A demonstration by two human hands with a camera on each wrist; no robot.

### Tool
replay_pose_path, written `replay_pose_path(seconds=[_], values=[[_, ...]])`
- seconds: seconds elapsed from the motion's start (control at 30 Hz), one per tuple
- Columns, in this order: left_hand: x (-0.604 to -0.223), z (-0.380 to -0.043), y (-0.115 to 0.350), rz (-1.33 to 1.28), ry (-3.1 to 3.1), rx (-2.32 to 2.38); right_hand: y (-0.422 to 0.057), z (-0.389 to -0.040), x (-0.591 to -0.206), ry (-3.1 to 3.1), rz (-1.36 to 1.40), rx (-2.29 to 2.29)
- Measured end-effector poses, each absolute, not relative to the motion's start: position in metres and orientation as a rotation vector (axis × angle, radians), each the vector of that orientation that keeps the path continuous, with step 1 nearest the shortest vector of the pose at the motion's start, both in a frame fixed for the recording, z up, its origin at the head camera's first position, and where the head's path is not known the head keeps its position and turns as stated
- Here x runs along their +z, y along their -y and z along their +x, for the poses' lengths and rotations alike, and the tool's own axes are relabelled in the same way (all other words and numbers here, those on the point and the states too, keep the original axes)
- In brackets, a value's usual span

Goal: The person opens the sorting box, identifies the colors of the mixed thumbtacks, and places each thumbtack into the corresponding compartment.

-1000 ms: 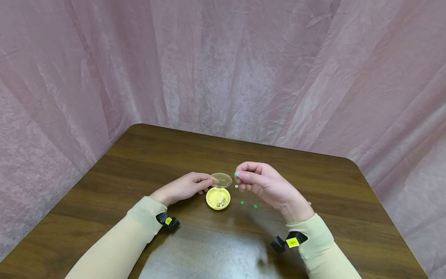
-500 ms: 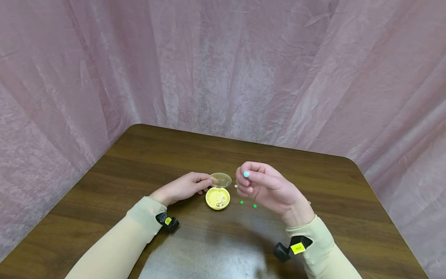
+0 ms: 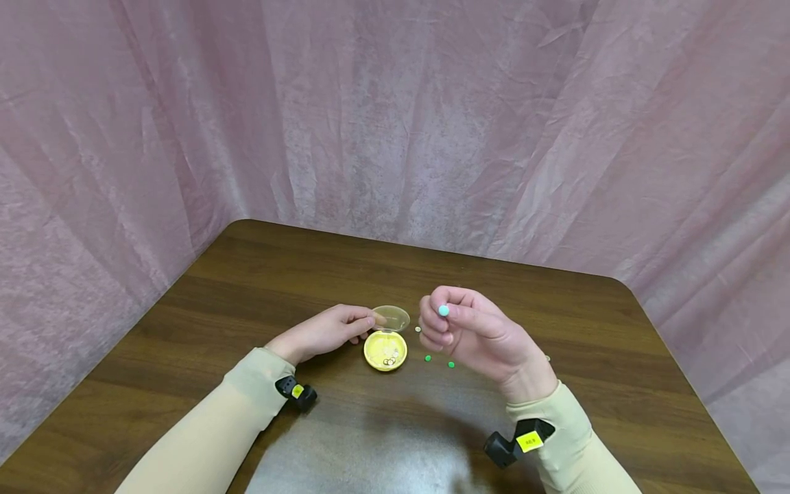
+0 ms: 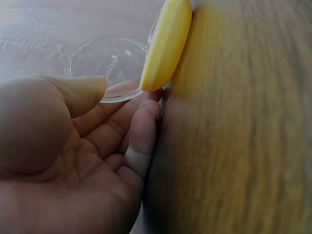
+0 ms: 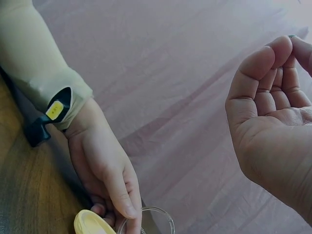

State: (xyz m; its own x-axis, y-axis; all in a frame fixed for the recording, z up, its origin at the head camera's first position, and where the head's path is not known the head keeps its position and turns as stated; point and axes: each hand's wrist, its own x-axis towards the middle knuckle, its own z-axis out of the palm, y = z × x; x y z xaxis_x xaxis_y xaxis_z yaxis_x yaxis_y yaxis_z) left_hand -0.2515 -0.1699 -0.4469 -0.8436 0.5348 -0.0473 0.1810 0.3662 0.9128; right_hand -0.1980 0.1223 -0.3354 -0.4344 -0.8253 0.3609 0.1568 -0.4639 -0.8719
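Observation:
A small round yellow case (image 3: 385, 350) lies on the brown table (image 3: 259, 288) with its clear lid (image 3: 392, 318) swung up. My left hand (image 3: 327, 331) pinches the lid's edge (image 4: 109, 92) between thumb and fingers, beside the yellow base (image 4: 168, 44). My right hand (image 3: 472, 333) is raised above the table to the right of the case and pinches a small pale turquoise bead (image 3: 443, 310) at its fingertips. Two green beads (image 3: 428, 358) (image 3: 451, 364) and a pale one (image 3: 417, 329) lie on the table under that hand. Small rings sit inside the case.
Pink cloth (image 3: 395, 123) hangs behind and to both sides of the table. A black band with a yellow tag is on each wrist (image 3: 296, 392) (image 3: 518, 442). The table's near middle shows a pale glare patch (image 3: 370, 460).
My right hand has turned and drawn slightly right and back, so the turquoise bead now faces up at its fingertips. The left hand and the case have stayed put.

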Motion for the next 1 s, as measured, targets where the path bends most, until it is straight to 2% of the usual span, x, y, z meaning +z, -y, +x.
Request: replay_pose_path(seconds=[0.4,0.6,0.8,1.0], values=[[-0.447,-0.250,0.171,0.604,-2.300,1.470,-0.121,-0.198,-0.337,-1.099,-1.066,-1.946],[-0.446,-0.251,0.171,0.628,-2.280,1.477,-0.119,-0.203,-0.341,-1.678,-0.889,-1.879],[-0.446,-0.251,0.171,0.614,-2.282,1.474,-0.101,-0.209,-0.354,-2.629,-0.774,-1.229],[-0.446,-0.249,0.168,0.616,-2.287,1.457,-0.085,-0.217,-0.376,-2.988,-0.875,-0.620]])
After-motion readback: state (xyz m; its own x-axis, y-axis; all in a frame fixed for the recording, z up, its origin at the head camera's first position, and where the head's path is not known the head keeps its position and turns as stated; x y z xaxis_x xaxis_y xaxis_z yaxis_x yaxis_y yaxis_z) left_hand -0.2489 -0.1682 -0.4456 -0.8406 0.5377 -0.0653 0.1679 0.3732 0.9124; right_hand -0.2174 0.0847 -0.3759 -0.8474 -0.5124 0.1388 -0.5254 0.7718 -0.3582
